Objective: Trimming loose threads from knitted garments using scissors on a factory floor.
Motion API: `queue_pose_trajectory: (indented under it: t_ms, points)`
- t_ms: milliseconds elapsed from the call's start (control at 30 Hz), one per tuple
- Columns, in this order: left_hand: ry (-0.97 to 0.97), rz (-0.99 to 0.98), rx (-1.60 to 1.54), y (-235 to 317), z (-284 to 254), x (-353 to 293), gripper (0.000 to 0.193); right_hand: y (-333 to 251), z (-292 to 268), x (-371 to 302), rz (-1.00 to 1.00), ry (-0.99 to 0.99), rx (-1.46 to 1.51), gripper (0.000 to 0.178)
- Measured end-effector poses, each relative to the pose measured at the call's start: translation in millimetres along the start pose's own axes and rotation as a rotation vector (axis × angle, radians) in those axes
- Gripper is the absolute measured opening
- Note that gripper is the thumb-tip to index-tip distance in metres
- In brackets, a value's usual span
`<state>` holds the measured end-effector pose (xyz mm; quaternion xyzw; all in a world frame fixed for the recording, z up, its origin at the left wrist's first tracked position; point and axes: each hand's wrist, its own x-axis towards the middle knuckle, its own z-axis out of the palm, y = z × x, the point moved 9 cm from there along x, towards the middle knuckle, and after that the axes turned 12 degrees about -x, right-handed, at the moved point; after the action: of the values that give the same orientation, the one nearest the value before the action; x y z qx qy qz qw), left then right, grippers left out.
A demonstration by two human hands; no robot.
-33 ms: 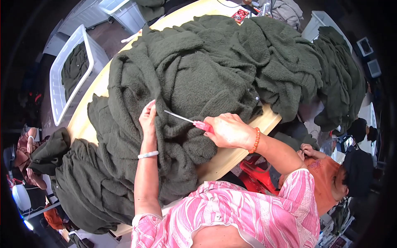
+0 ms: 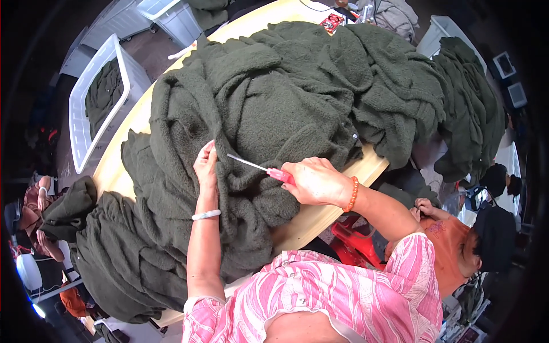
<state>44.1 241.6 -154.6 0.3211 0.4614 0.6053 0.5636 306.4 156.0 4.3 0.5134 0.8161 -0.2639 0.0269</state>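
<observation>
Dark green fleece garments (image 2: 274, 114) lie heaped across the wooden table in front of me. My right hand (image 2: 317, 180) is closed round the pink-red handle of a tool with a thin straight metal shaft (image 2: 249, 163), which looks like a screwdriver. Its tip points left, over a fold of the fleece near my left fingers. My left hand (image 2: 206, 164) pinches the edge of that fleece garment between thumb and fingers; the exact bit of cloth is partly hidden. A small round pale snap (image 2: 355, 136) shows on the fleece to the right.
The pale wooden table (image 2: 306, 228) has a curved far edge. Beyond its left side stands a white plastic bin (image 2: 117, 108) with green garments inside. A person in orange (image 2: 449, 251) works at my right, beside a red plastic chair (image 2: 350, 246). More people sit far left.
My left hand and forearm have shifted very slightly right and nearer. The tool in my right hand stays almost in place.
</observation>
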Motion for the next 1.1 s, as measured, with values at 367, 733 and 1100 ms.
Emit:
queue_pose_trajectory:
  t_ms: [367, 733, 1100]
  points:
    - [-0.064, -0.281, -0.418, 15, 47, 51, 0.043, -7, 7, -30, 0.059, 0.248, -0.058, 0.023]
    - [0.066, -0.178, -0.336, 6, 51, 31, 0.027, -20, -3, -18, 0.085, 0.060, -0.122, 0.024]
    - [-0.019, -0.065, -0.429, 0, 3, -74, 0.034, -50, 35, -68, 0.065, -0.066, -0.115, 0.023]
